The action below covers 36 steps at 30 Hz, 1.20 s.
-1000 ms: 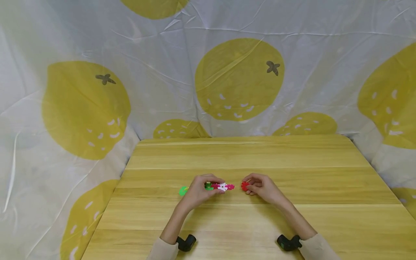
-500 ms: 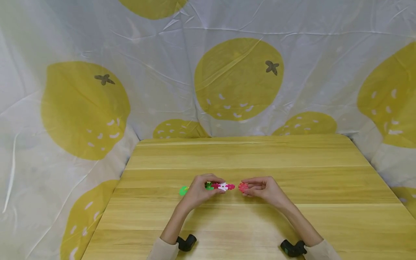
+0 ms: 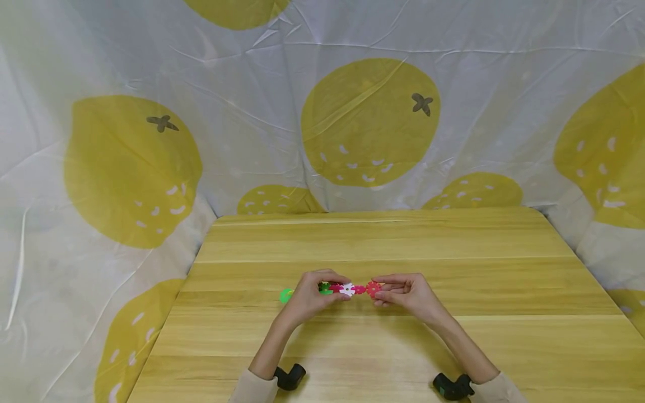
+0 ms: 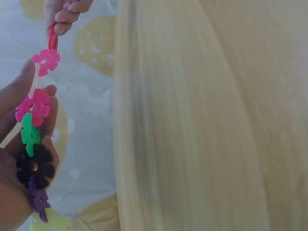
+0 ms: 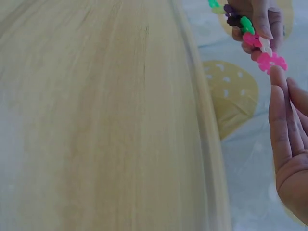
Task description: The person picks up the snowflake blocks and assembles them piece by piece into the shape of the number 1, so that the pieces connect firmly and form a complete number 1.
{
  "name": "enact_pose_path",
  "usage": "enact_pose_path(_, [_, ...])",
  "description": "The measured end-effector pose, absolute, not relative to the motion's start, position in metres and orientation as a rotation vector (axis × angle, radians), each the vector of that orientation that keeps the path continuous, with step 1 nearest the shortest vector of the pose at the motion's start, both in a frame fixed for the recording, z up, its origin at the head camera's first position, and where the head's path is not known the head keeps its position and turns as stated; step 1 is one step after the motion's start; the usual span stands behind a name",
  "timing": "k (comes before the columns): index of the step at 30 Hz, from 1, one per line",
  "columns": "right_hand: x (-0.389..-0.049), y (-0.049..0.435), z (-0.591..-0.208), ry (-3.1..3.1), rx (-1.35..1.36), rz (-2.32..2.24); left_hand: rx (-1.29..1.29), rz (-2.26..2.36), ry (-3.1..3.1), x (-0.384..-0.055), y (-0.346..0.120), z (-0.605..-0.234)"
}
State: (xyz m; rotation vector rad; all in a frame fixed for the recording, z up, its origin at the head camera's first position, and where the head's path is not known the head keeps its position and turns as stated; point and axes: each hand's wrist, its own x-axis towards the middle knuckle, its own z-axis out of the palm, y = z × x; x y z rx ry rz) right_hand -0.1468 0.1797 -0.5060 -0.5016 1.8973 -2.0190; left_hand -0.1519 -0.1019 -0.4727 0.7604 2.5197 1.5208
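Observation:
My left hand (image 3: 313, 295) pinches a chain of notched plastic snowflake discs near its white disc (image 3: 346, 289). In the left wrist view the chain runs from a pink disc (image 4: 46, 62) through another pink one, a green disc (image 4: 31, 135), a black disc (image 4: 36, 166) and a purple disc (image 4: 38, 198) to a yellow-green one (image 4: 50, 221). My right hand (image 3: 410, 295) pinches a red disc (image 3: 373, 289) between thumb and fingers. The red disc's edge meets the chain's end pink disc; whether they interlock I cannot tell. In the right wrist view, fingers hide the red disc.
Both hands are above a wooden table (image 3: 373, 235). A pale cloth (image 3: 242, 123) printed with yellow lemons hangs behind and beside it. Black devices are strapped at both wrists, the left one (image 3: 290, 376) and the right one (image 3: 452, 386).
The right hand has moved slightly left, bringing the red disc up to the end of the chain. Its fingers have straightened a little and the disc has turned its face. The left hand barely moved.

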Motion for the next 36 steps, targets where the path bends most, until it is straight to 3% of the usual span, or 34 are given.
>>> enact_pose_path(36, [-0.138,0.166,-0.503,1.874,-0.549,-2.056,0.848,1.633,2.431,-0.152,-0.09,-0.478])
